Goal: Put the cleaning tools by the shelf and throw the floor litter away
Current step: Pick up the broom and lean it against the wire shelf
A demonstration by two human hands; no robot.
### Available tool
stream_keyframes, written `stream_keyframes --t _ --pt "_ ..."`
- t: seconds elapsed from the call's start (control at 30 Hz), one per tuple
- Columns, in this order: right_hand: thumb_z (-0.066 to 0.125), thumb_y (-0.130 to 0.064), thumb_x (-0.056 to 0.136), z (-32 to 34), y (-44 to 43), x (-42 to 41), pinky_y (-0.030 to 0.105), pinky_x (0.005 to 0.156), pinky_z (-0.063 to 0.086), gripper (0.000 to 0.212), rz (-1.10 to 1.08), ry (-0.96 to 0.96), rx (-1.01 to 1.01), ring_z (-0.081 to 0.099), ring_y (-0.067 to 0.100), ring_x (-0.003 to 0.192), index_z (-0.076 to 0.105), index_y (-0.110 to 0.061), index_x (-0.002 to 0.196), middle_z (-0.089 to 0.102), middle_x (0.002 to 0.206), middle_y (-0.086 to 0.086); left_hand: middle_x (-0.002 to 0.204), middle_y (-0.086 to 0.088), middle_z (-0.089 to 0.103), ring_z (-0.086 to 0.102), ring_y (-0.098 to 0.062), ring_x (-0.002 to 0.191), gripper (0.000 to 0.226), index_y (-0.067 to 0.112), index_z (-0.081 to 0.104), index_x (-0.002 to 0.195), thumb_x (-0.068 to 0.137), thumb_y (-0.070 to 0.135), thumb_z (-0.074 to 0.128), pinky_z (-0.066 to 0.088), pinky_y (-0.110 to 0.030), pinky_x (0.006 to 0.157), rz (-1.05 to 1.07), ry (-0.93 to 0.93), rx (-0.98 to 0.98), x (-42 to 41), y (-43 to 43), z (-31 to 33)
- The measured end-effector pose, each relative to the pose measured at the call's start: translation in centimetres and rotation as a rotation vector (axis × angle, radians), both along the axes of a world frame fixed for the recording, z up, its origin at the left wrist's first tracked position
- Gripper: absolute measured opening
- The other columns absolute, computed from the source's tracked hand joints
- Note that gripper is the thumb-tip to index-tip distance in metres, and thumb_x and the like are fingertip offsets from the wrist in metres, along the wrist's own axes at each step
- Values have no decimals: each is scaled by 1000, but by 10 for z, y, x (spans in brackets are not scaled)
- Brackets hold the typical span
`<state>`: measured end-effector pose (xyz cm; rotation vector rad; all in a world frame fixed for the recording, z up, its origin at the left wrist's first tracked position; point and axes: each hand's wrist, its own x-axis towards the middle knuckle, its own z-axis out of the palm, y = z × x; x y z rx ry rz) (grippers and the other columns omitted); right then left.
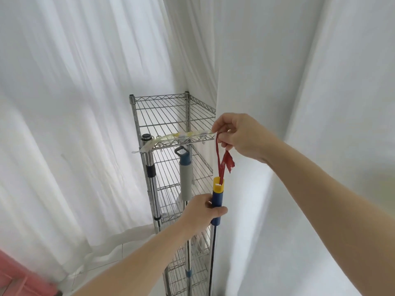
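The left hand (pixel 203 212) is nearest. Its fingers and thumb are curled round the blue grip of the pole (pixel 217 198), just under the yellow cap (pixel 218 185), and it holds the pole upright close beside the shelf (pixel 171 110). Above it, the right hand (pixel 241 135) pinches the top of the red loop (pixel 219 161) that comes out of the cap.

The step, I think, is to hang the pole by this loop. To do it well, hold the loop open with the right fingers, lift with the left hand so the loop goes slack, and bring it over a free hook (pixel 204 142) (the small ones under the front edge). Farther back, a grey-handled tool (pixel 185 178) hangs from that edge, and a chrome pole (pixel 150 167) stands against the shelf corner.
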<state>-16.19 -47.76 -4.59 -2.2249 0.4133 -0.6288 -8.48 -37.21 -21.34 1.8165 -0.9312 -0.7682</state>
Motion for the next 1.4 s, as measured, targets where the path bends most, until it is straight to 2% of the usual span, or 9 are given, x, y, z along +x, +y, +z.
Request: stream_keyframes --t 0.27,0.43,0.57,0.67,0.8,1.0,1.2,1.27,1.4 --pt "50 12 87 -13 -31 31 17 55 49 22 73 32 48 54 15 59 63 -6 90 58 73 7 98 -11 69 66 -26 90 16 12 62 92 81 23 66 53 -39 90 -2 -73 91 34 -26 4" --pt "49 13 85 -20 -38 40 18 55 49 28 112 -17 65 55 16 60 61 -12 81 56 69 4 103 -15 64 63 -33 98 30 12 59 105 77 4 59 50 -51 94 -93 -19 166 52 -29 21" --pt "49 14 84 -25 -43 46 16 54 47 33 135 -30 60 54 17 61 60 -15 77 57 71 4 133 2 48 57 -23 112 71 25 33 140 82 -13 51 54 -37 87 110 244 -102 59 -42 37" --pt "47 16 84 -28 -46 49 17 55 48 36 145 -12 56 54 18 63 60 -16 76 58 74 5 132 3 46 53 -18 103 70 26 24 146 89 -10 41 49 -32 75 215 305 -273 61 -61 51" --pt "46 19 82 -31 -51 53 19 57 48 37 156 -10 64 54 18 63 60 -15 77 57 71 2 91 9 55 50 -19 84 56 14 38 136 88 -17 36 36 -25 55 249 393 -367 61 -71 65" --pt "49 19 83 -40 -51 63 15 56 49 35 123 -80 122 53 12 60 60 -14 75 57 70 2 130 -14 54 56 -26 106 51 5 52 120 81 -22 34 47 -29 62 258 456 -457 63 -69 64" --pt "52 16 83 -50 -52 72 29 65 57 35 72 -144 136 58 22 69 61 -17 74 58 74 5 85 1 68 61 -10 61 40 9 64 91 83 -21 39 48 -21 53 166 459 -539 63 -62 64" --pt "53 13 83 -52 -52 74 35 69 56 34 34 -151 112 58 21 66 61 -18 73 59 74 5 79 1 67 61 -11 60 32 7 65 93 86 -15 44 49 -20 55 156 441 -539 64 -61 64" --pt "53 10 82 -57 -46 73 22 61 50 33 -37 -172 73 52 4 54 59 -20 71 61 74 6 73 -3 64 59 -12 63 27 8 65 86 88 -12 47 49 -20 58 188 404 -519 64 -63 66"
